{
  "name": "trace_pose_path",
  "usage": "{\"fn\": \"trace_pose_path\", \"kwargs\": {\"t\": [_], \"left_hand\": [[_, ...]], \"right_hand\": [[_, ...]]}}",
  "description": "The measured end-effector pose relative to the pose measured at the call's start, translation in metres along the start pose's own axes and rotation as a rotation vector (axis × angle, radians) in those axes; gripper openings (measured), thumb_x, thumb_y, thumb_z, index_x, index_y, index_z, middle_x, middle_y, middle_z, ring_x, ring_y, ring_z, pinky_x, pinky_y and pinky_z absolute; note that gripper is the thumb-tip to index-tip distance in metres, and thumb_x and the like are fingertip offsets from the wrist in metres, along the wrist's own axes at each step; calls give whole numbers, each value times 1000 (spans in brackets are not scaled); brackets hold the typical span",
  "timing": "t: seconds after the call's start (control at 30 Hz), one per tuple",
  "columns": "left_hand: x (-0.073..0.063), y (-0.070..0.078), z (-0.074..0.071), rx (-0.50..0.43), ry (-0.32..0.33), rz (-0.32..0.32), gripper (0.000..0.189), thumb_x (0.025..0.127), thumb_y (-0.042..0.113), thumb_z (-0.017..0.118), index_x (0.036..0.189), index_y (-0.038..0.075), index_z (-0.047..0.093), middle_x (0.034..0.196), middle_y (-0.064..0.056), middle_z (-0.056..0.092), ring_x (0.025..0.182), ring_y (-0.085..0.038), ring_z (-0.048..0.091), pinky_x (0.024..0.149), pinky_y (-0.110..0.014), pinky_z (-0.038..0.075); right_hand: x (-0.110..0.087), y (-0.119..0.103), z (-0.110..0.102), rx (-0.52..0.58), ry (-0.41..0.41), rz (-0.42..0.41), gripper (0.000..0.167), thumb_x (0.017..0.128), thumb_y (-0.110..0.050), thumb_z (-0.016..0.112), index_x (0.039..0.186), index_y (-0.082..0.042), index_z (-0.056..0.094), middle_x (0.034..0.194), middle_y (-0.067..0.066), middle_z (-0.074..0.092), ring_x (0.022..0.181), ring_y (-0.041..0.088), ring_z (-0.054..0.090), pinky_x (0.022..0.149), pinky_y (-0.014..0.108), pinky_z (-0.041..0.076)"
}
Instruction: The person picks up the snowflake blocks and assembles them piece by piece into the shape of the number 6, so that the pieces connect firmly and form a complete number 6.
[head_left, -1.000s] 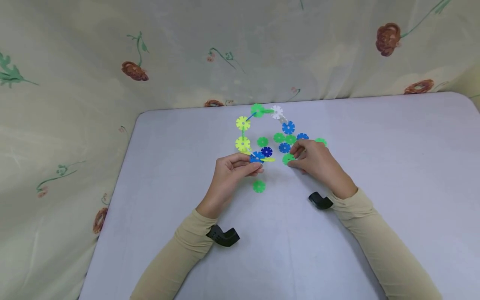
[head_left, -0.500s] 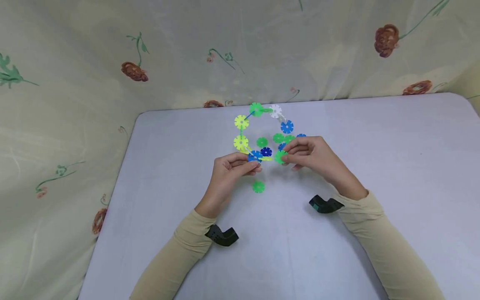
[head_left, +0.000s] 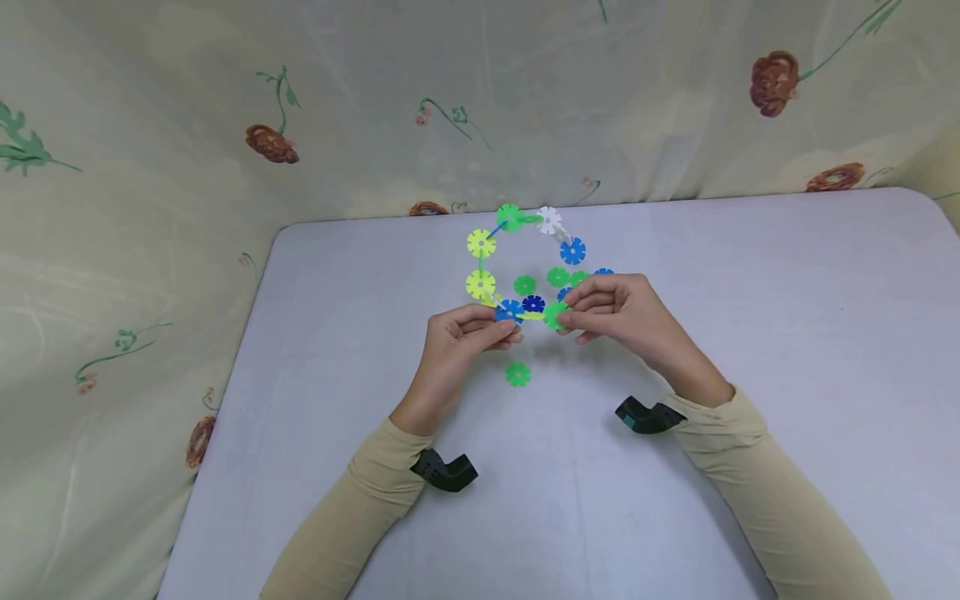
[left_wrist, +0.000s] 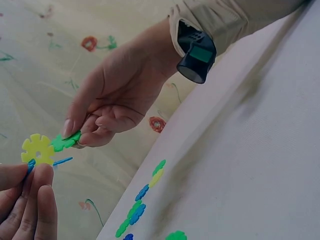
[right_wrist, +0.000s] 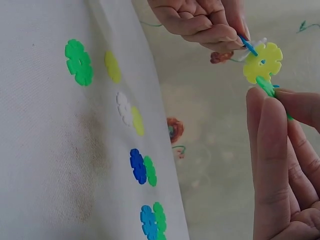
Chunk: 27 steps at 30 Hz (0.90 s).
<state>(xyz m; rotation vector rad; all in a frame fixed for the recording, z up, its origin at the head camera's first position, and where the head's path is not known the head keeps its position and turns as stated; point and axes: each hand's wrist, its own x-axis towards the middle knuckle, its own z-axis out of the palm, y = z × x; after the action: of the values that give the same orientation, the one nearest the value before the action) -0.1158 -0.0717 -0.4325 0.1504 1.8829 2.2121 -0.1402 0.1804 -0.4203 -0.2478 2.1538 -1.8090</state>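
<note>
My left hand (head_left: pixel 467 335) pinches a blue snowflake disc (head_left: pixel 509 312) at the near left of a curved chain of slotted plastic discs. A yellow disc (right_wrist: pixel 272 60) stands slotted onto that blue one. Between thumb and fingers, my right hand (head_left: pixel 626 310) pinches a green disc (head_left: pixel 556 315). Its edge meets the yellow disc's rim in both wrist views. Held above the table, the chain runs through yellow discs (head_left: pixel 481 243), a green one (head_left: pixel 510 217) and a white one (head_left: pixel 549 220) to a blue end disc (head_left: pixel 573 251).
Loose discs lie on the white-covered table (head_left: pixel 360 275): a dark blue one (head_left: pixel 533 303), several green ones (head_left: pixel 525 285) behind the hands, and a single green one (head_left: pixel 517 374) nearer the front. White and yellow discs (right_wrist: pixel 125 109) show in the right wrist view. A flowered curtain (head_left: pixel 337 108) hangs behind.
My right hand has moved left with the green disc, from apart to the yellow disc's edge. The left hand stays nearly still; the chain has shifted slightly left.
</note>
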Motion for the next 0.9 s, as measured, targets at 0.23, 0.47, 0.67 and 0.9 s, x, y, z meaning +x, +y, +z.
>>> {"fn": "trace_pose_path", "kwargs": {"t": [0.23,0.47,0.67,0.9], "left_hand": [[0,0,-1,-2,1,13,11,96,6,71,101,-3,70,87,-2,80,85,-18,79,96,-62,57],[0,-1,0,-1,-8,2,9,96,4,71,100,-4,69,87,-1,80,85,-15,79,91,-46,64],[1,-2,0,7,3,-1,9,95,4,72,99,-4,69,87,-2,80,84,-16,79,92,-49,63],[-1,0,-1,21,9,1,10,94,6,73,97,-4,70,85,-3,79,84,-21,79,96,-61,58]], "right_hand": [[-1,-2,0,0,1,-12,25,91,-8,78,108,7,68,87,-7,78,81,22,78,71,40,67],[-3,-4,3,-14,13,-26,25,91,-10,79,108,6,69,86,-7,78,79,22,78,70,41,66],[-4,-6,6,-45,22,-34,24,91,-10,79,107,6,70,84,-7,77,76,20,78,71,44,66],[-5,-5,10,-66,26,-43,23,90,-11,80,104,5,72,83,-4,78,77,29,78,70,44,66]]}}
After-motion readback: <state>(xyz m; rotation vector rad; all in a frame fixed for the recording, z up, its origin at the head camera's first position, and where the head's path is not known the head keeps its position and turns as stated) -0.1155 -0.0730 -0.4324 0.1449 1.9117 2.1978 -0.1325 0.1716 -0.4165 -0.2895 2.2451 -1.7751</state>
